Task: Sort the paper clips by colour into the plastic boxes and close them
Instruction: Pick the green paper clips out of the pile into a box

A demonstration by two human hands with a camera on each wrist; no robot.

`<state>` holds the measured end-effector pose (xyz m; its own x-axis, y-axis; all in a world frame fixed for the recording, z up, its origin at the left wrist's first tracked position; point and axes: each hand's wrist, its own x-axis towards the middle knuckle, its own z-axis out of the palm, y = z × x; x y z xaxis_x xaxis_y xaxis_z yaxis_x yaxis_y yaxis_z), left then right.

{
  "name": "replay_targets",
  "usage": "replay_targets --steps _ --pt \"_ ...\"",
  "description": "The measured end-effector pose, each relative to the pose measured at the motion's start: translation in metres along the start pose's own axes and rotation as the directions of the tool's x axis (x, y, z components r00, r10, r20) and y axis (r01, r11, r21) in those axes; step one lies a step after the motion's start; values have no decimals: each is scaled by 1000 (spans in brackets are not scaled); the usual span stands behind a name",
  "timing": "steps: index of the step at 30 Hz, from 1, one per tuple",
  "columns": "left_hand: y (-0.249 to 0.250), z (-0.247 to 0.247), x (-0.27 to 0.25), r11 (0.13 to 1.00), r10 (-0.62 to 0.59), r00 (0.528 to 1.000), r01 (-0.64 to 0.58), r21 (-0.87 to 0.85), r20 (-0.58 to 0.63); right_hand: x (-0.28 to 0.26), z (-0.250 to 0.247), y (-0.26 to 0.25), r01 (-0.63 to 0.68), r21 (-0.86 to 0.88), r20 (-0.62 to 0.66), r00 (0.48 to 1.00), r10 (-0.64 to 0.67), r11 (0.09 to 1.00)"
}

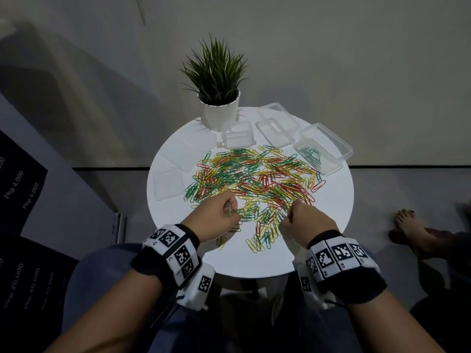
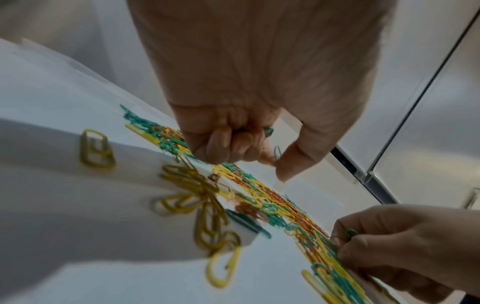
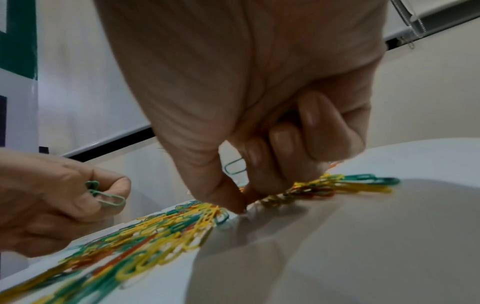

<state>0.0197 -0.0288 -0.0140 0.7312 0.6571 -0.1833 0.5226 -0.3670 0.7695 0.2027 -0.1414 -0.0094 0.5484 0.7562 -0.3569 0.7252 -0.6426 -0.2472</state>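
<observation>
A heap of green, yellow and red paper clips (image 1: 254,179) covers the middle of the round white table (image 1: 331,225). My left hand (image 1: 216,217) curls at the heap's near left edge and pinches green clips (image 2: 277,153) between thumb and forefinger. My right hand (image 1: 303,220) curls at the near right edge, thumb and forefinger tips down on the table, with a green clip (image 3: 235,166) held in its fingers. An open clear box (image 1: 317,159) at the back right holds several green clips. Two more clear boxes (image 1: 238,136) (image 1: 274,133) stand open behind the heap.
A potted plant (image 1: 220,108) stands at the table's far edge. Clear lids (image 1: 169,184) lie flat on the table's left side. Another person's bare foot (image 1: 410,225) rests on the floor to the right. A dark sign with prices stands at the left.
</observation>
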Motion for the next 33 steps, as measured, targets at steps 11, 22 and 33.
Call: replay_targets --steps 11,22,33 --pt "17 -10 -1 441 -27 999 54 -896 47 -3 -22 -4 -67 974 -8 944 -330 -216" --pt "-4 -12 -15 974 48 998 -57 219 44 -9 -1 -1 187 742 81 928 -363 643" --pt "3 -2 -12 853 96 993 -120 508 73 -19 -7 0 273 339 110 939 -326 900"
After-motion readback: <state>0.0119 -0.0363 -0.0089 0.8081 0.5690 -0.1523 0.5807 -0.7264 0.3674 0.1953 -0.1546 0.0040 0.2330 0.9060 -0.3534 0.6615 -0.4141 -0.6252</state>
